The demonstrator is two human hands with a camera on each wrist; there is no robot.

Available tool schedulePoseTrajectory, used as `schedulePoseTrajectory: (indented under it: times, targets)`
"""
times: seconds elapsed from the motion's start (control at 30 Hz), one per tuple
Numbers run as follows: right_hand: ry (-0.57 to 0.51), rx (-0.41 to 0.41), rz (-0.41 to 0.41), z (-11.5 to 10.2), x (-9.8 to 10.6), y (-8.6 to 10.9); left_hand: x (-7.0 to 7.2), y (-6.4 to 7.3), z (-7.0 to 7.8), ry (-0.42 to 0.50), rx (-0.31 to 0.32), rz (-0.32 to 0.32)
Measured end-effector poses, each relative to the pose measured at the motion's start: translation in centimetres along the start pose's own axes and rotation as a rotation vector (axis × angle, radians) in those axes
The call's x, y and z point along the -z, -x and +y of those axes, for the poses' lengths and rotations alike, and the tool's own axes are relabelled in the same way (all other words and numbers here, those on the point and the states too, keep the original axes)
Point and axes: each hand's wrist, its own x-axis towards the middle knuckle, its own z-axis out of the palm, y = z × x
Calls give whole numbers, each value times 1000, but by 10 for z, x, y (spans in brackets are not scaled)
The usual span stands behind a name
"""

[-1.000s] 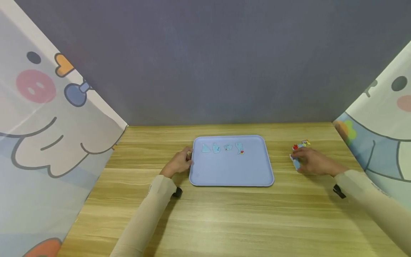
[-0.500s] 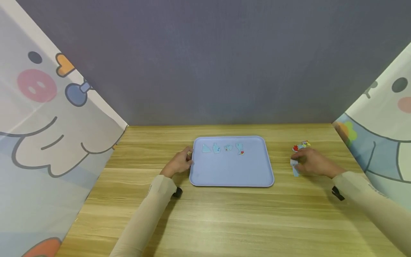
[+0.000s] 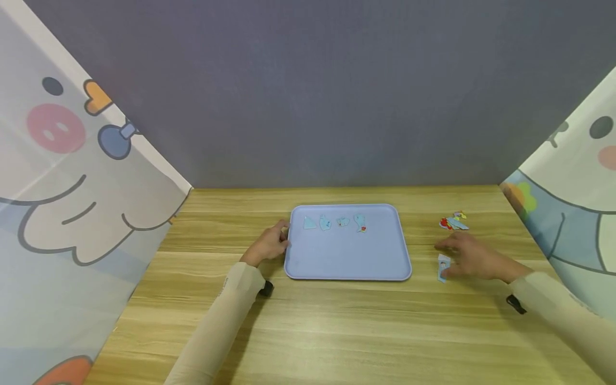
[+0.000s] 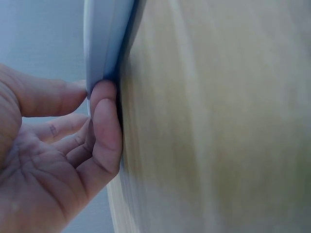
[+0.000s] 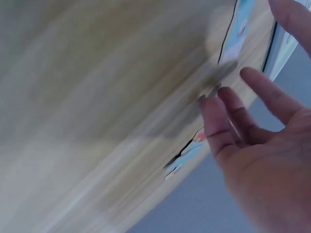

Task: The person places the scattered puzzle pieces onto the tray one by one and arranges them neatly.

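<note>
Left hand (image 3: 266,246) pinches the rim of the tray (image 3: 347,262) at its left side, thumb inside, fingers curled outside. Right hand (image 3: 469,258) holds nothing, fingers loosely spread above a pale-blue piece (image 3: 443,269) lying flat on the table (image 3: 356,326), right of the tray; whether the thumb touches it, cannot tell. Small pile (image 3: 454,221) of coloured pieces lies beyond, on the far side. Four light-blue pieces (image 3: 325,222) form a row along the tray's far part.

Step, as judged: singling out one piece from the pile. Next move likely calls for thumb and fingertips closing on its thin edges.
</note>
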Motion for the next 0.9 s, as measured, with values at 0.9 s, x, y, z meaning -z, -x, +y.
schedulePoseTrajectory:
  times: [0.9]
  targets:
    - [19,-123,85,-28,-17,9,0,1,1,27,13,-15]
